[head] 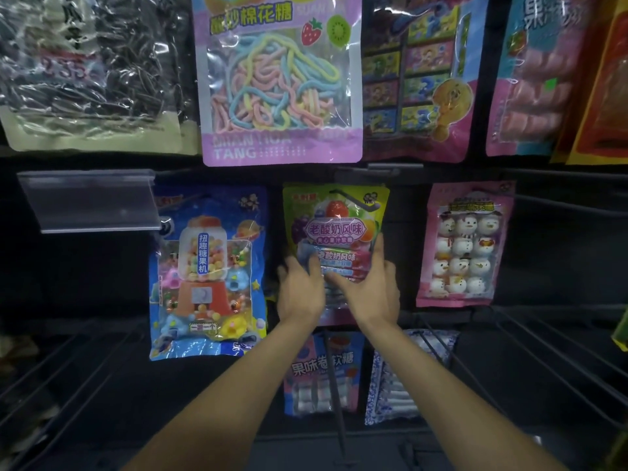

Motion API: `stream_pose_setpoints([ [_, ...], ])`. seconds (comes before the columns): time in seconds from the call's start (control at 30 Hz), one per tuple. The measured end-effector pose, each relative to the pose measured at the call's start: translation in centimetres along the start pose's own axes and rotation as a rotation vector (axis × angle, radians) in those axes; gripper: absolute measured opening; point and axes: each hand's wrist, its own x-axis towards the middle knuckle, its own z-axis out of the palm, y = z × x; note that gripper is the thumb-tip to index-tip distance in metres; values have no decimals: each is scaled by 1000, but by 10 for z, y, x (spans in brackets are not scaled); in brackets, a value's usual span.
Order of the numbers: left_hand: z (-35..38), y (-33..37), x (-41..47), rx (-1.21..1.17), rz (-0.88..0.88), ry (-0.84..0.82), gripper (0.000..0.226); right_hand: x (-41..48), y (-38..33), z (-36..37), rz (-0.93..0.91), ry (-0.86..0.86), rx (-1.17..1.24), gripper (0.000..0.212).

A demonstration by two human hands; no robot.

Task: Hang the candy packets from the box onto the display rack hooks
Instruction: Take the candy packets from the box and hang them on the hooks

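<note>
Green-yellow candy packet hangs from a hook at the display rack's centre; we press its lower front with our left hand and right hand; fingers spread, released, gripping nothing.

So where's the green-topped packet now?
Green-topped packet: head view, centre, between blue gumball packet and pink snowman packet, left hand and right hand on it.
</note>
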Motion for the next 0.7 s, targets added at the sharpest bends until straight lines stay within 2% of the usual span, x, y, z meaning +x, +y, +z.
stream_pose_setpoints([
  [0.1,2,-9,1,-56,13,12,60,-3,6,1,-4,-25,63,126],
  [0.2,2,-15,-2,-153,47,96,60,-6,6,2,-10,-36,184,125],
  [0.37,1,-24,-13,-259,141,163,47,-8,11,-1,-5,-44,354,108],
  [0.47,3,-30,-10,-248,130,146,64,-5,14,0,11,-25,346,101],
  [0.7,2,-21,-12,-140,73,181,59,0,11,1,69,11,280,95],
])
